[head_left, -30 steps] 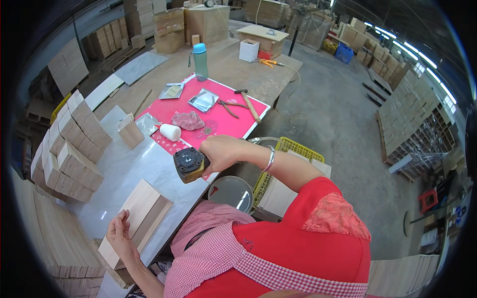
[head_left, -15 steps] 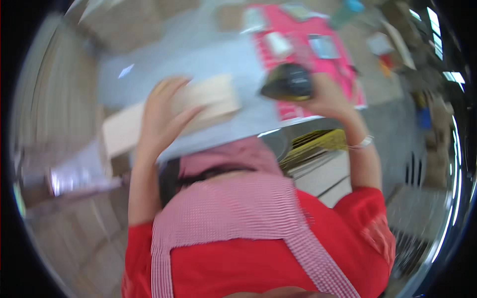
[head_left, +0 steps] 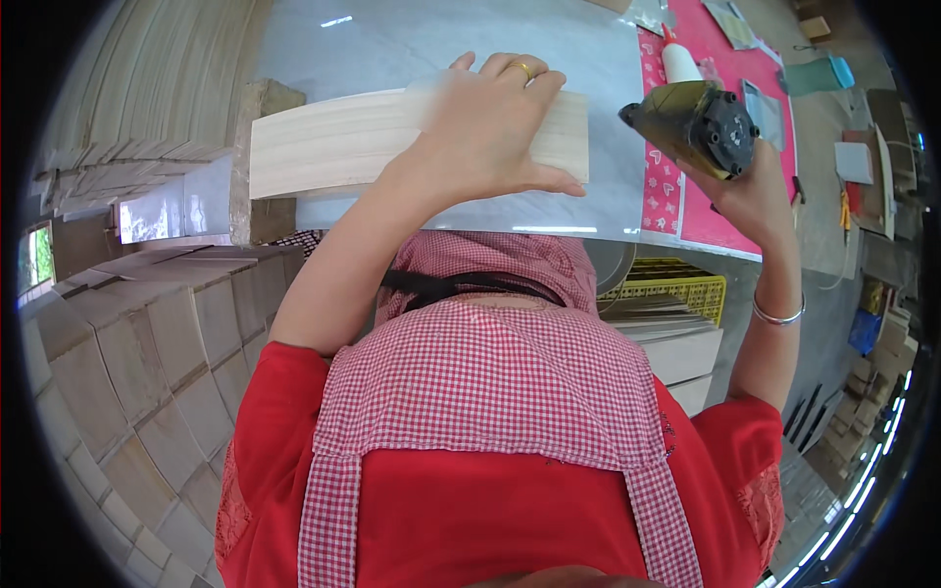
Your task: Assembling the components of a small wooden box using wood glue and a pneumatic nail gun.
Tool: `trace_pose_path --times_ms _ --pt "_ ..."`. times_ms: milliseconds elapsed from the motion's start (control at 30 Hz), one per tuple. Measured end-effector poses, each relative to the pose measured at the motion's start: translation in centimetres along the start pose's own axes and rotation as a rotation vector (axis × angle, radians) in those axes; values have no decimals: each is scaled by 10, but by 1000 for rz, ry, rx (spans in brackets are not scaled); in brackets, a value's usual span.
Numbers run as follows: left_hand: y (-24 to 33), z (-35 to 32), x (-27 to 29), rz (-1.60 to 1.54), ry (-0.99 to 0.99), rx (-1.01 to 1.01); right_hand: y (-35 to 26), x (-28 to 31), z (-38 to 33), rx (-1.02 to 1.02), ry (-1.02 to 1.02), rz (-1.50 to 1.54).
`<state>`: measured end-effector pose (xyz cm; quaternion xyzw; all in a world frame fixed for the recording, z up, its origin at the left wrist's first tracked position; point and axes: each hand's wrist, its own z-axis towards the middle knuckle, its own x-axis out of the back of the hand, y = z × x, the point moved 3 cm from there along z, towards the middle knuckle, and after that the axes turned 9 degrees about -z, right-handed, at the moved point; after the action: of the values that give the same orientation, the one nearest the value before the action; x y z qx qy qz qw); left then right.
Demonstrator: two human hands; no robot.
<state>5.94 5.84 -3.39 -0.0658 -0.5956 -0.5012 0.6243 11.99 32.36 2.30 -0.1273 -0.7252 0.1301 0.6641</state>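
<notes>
A pale wooden board (head_left: 333, 142) lies crosswise on the grey-white tabletop. My left hand (head_left: 490, 127) spans its right part, fingers over the far edge and thumb along the near edge, gripping it. What is under the palm is hidden. The board's left end lies against or over a rough brown wooden block (head_left: 257, 220); I cannot tell which. In my right hand (head_left: 760, 196) is a nail gun or stapler (head_left: 691, 122), black and brass-coloured, raised right of the board and apart from it. My fingers wrap round its handle, partly hidden behind the tool's body.
Stacked thin boards (head_left: 167, 78) stand at the left, with more stacked wood (head_left: 147, 392) below. A pink sheet (head_left: 676, 211) covers the table's right side, bearing a white glue bottle (head_left: 678, 61). A teal cup (head_left: 818, 74) lies beyond. A yellow crate (head_left: 701, 289) sits below the table edge.
My left hand and the board have shifted right in view, the board now straighter across. The nail gun has moved right and tilted. The whole view has turned and sharpened.
</notes>
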Motion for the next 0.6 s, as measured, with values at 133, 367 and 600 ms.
trace_pose_path --times_ms 133,367,600 --pt "2 5 -2 7 -68 -2 25 -12 -6 -144 122 -145" --pt "2 9 -3 -7 -104 -14 59 -18 -32 -142 234 60" --pt "-9 52 4 -299 -196 238 62 -23 -45 -165 241 177"
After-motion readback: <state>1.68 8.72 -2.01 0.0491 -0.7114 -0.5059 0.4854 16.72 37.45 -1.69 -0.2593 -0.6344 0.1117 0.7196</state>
